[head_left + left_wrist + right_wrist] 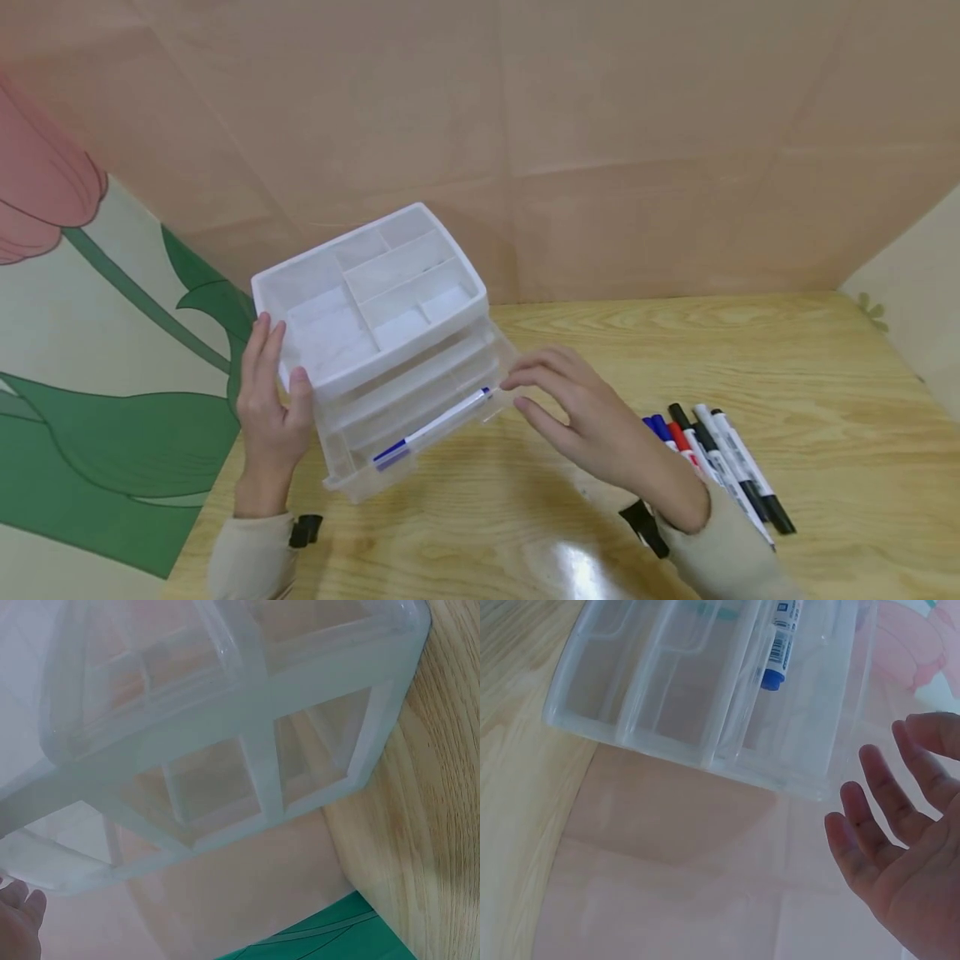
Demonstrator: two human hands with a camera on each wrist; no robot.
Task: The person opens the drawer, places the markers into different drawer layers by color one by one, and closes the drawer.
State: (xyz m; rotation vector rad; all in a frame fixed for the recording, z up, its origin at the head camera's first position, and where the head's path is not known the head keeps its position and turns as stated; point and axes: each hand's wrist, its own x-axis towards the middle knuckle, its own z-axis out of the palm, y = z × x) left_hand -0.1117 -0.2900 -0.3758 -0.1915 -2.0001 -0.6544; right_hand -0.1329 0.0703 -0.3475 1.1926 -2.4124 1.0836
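Note:
A white desktop organizer (322,337) with a divided top tray stands at the left of the table, its clear drawer (360,487) pulled out at the front. In that drawer lies a white marker (442,421) with a blue cap, its blue end also showing in the right wrist view. My left hand (273,408) rests on the organizer's left side, fingers fairly straight and thumb near the front corner. Beside the drawer's right end hovers my right hand (573,412), fingers loosely bent and holding nothing; the right wrist view shows it apart from the drawer.
Several markers (727,458) with black, blue and red caps lie on the wooden table (825,375) at the right, partly behind my right forearm. A pinkish-brown covering (637,150) rises behind the table. A flower picture (97,450) borders the left side.

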